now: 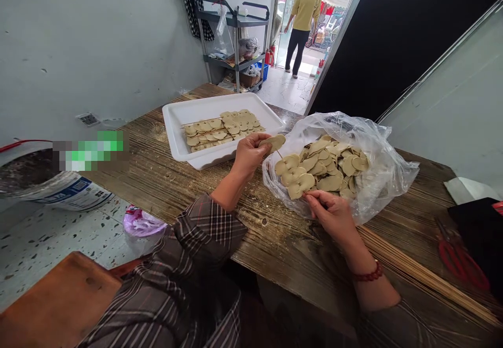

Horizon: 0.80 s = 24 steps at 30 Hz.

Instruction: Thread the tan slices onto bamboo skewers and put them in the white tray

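Between the thumb and fingers of my left hand (251, 154) is a flat, round beige slice (274, 142), close to the tip of a thin skewer. My right hand (330, 211) pinches the other end of that skewer, which carries several overlapping slices (294, 175). What the slices are made of I cannot tell. Beneath and behind the skewer lies a clear plastic bag (389, 175), open and heaped with loose slices (330, 162). Left of it, a white tray (178, 151) holds rows of filled skewers (223, 128).
Bare skewers (424, 272) lie along the wooden table (153, 180) at right, near red-handled scissors (458, 259). A bucket (74, 193) stands at left, by a wooden seat (58, 301). Behind the table are a shelf cart (236, 39) and a person in a yellow top (306, 7) at the doorway.
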Motion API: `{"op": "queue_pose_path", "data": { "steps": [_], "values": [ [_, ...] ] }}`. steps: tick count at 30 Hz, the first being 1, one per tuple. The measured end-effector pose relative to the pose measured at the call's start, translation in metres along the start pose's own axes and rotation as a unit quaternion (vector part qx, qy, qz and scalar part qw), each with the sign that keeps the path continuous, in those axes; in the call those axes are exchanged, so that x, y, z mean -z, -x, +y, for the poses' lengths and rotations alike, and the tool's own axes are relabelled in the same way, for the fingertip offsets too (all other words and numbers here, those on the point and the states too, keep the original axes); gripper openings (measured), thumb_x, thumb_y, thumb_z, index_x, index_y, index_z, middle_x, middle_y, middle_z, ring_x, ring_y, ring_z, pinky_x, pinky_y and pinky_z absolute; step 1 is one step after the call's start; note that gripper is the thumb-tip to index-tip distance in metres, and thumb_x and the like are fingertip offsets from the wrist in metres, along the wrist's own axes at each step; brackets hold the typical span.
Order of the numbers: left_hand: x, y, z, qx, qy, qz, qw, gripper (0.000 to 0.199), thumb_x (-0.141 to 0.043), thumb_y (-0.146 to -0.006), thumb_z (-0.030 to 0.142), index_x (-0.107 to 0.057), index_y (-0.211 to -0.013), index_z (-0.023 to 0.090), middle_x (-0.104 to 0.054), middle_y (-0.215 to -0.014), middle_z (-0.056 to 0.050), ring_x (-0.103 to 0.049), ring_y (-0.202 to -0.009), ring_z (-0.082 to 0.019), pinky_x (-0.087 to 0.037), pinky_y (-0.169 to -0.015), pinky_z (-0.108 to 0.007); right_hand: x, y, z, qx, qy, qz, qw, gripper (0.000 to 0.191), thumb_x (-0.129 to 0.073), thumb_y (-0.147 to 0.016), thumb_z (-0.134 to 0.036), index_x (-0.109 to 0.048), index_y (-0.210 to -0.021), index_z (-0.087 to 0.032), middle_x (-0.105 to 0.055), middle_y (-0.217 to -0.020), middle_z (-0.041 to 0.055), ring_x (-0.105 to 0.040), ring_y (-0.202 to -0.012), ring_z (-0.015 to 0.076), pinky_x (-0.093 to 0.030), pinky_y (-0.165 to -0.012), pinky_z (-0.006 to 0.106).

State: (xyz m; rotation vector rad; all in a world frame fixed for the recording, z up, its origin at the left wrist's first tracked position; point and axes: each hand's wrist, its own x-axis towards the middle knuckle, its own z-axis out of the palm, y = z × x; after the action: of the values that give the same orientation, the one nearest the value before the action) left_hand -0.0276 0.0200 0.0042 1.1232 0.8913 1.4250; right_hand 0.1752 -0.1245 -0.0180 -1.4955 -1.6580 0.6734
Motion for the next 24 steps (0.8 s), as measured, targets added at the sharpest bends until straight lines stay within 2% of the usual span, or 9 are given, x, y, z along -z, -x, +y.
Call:
{"op": "queue_pose_path", "data": {
  "steps": [7, 11, 17, 24],
  "values": [
    [0.002, -0.001, -0.005, -0.044, -0.078, -0.022, 0.996, 0.014, -0.068, -0.065, 0.015, -0.07, -0.078, 0.015, -0.064, -0.071, 0.001, -0.053, -0.065, -0.008, -0.041, -0.06, -0.021, 0.0, 0.0, 0.001, 0.001, 0.006, -0.011, 1.0, 0.031, -0.054, -0.09, -0.04, -0.074, -0.087, -0.016, -0.057, -0.053, -0.0018, -0.053, -0.051, 0.0124, -0.039, -0.055, 0.025],
    [0.001, 0.0, -0.004, -0.074, -0.145, -0.012, 0.987, 0.009, -0.067, -0.068, 0.015, -0.071, -0.075, 0.016, -0.063, -0.067, 0.001, -0.049, -0.06, -0.009, -0.039, -0.058, -0.023, 0.0, 0.0, 0.002, 0.001, 0.002, -0.008, 1.0, 0.031, -0.054, -0.09, -0.04, -0.074, -0.087, -0.016, -0.057, -0.053, -0.0018, -0.052, -0.052, 0.0122, -0.038, -0.055, 0.025],
    [-0.004, 0.006, 0.0, -0.096, -0.188, -0.024, 0.977, 0.004, -0.072, -0.069, 0.019, -0.072, -0.073, 0.018, -0.067, -0.071, -0.002, -0.054, -0.068, -0.012, -0.042, -0.061, -0.024, -0.001, -0.002, 0.005, -0.009, -0.003, -0.015, 1.0, 0.032, -0.054, -0.09, -0.041, -0.074, -0.087, -0.016, -0.058, -0.053, -0.0015, -0.052, -0.05, 0.0119, -0.038, -0.053, 0.024],
    [-0.008, 0.011, -0.001, -0.073, -0.186, -0.058, 0.978, 0.008, -0.07, -0.069, 0.019, -0.072, -0.076, 0.016, -0.064, -0.066, -0.001, -0.05, -0.062, -0.01, -0.037, -0.057, -0.023, -0.002, -0.003, 0.004, -0.004, 0.0, 0.006, 1.0, 0.03, -0.056, -0.088, -0.04, -0.074, -0.083, -0.016, -0.057, -0.05, -0.002, -0.051, -0.048, 0.0116, -0.038, -0.052, 0.024]
  ]
}}
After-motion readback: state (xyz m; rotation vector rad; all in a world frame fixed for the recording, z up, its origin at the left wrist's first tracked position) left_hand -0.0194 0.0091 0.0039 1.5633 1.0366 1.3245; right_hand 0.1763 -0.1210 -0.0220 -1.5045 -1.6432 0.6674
